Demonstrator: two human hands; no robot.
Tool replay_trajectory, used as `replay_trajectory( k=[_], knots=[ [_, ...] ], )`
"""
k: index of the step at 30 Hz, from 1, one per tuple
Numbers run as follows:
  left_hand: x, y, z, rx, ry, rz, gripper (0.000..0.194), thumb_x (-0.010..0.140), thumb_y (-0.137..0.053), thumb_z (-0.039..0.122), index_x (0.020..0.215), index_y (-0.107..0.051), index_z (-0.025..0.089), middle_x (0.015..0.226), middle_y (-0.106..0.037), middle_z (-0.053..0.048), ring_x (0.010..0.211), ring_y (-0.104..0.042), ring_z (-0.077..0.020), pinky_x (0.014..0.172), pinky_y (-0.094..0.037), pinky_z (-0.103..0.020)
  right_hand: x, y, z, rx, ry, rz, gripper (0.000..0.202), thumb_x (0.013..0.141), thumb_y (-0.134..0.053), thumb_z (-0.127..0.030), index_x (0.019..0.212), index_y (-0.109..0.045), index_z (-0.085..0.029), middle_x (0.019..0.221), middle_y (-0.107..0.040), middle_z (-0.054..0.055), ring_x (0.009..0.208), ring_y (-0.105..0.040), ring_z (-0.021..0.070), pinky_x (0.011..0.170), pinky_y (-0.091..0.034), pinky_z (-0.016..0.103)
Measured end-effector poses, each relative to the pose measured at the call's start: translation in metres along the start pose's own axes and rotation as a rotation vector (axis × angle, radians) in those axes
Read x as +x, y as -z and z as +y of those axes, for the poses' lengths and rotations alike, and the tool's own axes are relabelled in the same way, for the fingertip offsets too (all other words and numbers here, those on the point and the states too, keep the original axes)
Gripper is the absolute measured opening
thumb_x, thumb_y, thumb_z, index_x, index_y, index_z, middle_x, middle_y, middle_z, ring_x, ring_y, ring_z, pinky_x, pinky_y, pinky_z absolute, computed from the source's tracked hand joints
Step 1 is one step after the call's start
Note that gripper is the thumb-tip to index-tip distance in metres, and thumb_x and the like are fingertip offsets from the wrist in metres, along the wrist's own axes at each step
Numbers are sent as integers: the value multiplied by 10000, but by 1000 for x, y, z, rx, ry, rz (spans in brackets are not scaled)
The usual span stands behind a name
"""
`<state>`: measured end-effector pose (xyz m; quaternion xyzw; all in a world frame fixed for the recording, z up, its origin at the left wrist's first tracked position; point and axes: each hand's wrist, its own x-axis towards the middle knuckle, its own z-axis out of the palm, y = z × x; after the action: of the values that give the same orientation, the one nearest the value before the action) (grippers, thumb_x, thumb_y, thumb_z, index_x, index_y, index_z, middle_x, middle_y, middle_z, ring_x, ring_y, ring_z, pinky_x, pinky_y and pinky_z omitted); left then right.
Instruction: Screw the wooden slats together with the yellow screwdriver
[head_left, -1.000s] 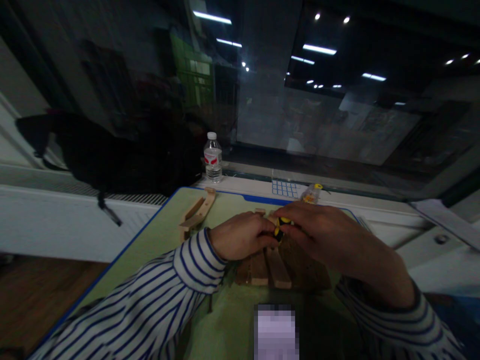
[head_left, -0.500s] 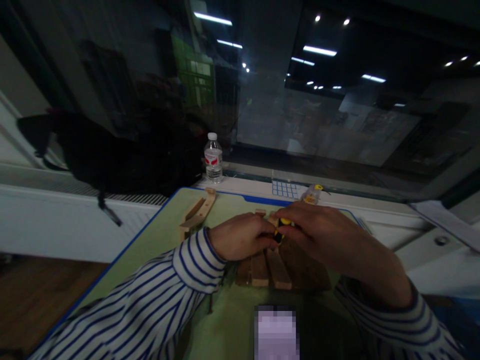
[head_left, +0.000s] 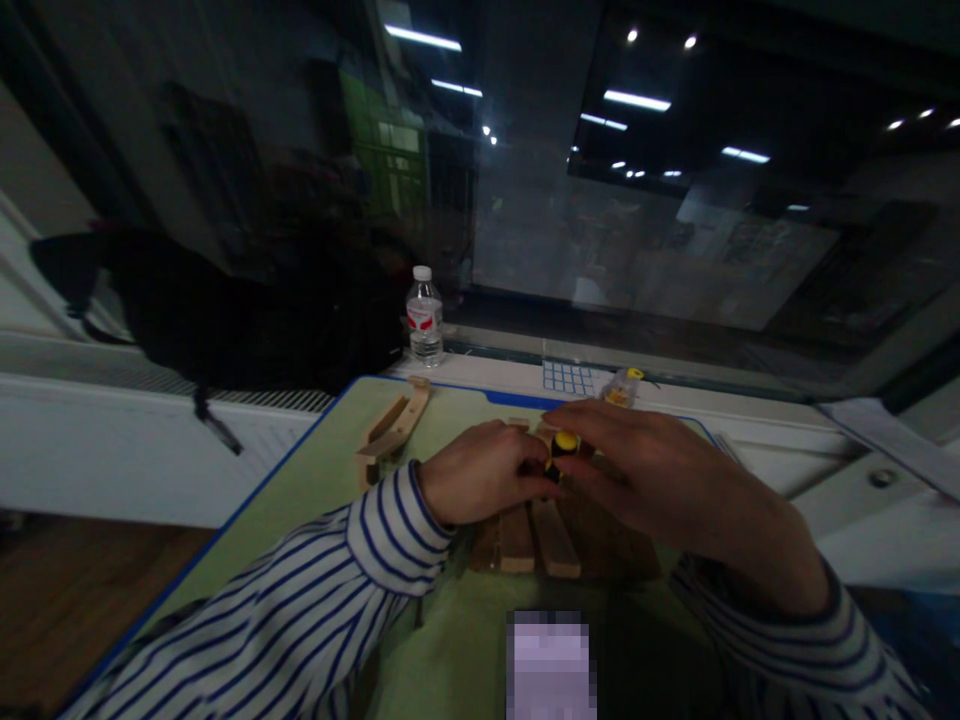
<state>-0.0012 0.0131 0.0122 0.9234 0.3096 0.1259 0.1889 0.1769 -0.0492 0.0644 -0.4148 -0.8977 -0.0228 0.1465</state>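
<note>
A short screwdriver [head_left: 565,442] with a yellow-and-black handle stands nearly upright over the wooden pieces; its tip is hidden. My left hand [head_left: 487,472] is closed, its thumb and fingertips pinching low on the handle. From the right, the thumb and fingers of my right hand [head_left: 645,465] curl around the top of the handle, with its yellow end showing between them. Under my hands lie two light wooden strips [head_left: 556,540], side by side on a brown board [head_left: 615,545]. What the screwdriver touches below is covered by my fingers.
An L-shaped wooden part [head_left: 397,425] lies at the table's far left. On the sill stand a water bottle [head_left: 425,325] and a small clear bag with a yellow top [head_left: 622,387]. A blurred phone-like shape [head_left: 551,665] is at the near edge. A black backpack [head_left: 247,310] rests left.
My right fingers have opened slightly around the handle, so more of its yellow end shows. My left hand has barely moved. The view has shifted a little.
</note>
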Motion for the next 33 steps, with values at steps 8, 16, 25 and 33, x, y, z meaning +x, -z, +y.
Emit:
replay_trajectory(
  k=[8,16,25,33],
  knots=[
    [1,-2,-3,-53,-23,7,176,817,-611,343,843,-698,193,749,-679,-8,659,-595,-127,576,-364,-217,0,0,1,54,35,-53,230,904,-449,-162,1076,-596,-203,1125,-648,49,1007,-594,182,862,-472,358],
    [2,-2,-4,-115,-52,-48,168,833,-599,290,918,-697,183,782,-688,-12,697,-607,-129,601,-382,-209,2,-1,2,0,15,-41,199,928,-439,-223,1042,-601,-207,1114,-652,47,993,-600,193,830,-481,358],
    [2,-4,-9,-215,-90,-100,167,857,-561,225,969,-671,169,874,-696,-22,794,-618,-142,697,-423,-221,4,-3,3,-12,8,-46,187,933,-444,-271,986,-612,-211,1051,-662,45,949,-606,196,799,-477,359],
    [1,-3,-8,-213,-71,-117,184,860,-562,226,1002,-670,180,879,-698,-16,803,-615,-136,715,-421,-223,4,-5,3,-1,-26,-49,215,941,-428,-336,1015,-589,-214,1009,-660,33,915,-599,196,773,-465,354]
  ],
)
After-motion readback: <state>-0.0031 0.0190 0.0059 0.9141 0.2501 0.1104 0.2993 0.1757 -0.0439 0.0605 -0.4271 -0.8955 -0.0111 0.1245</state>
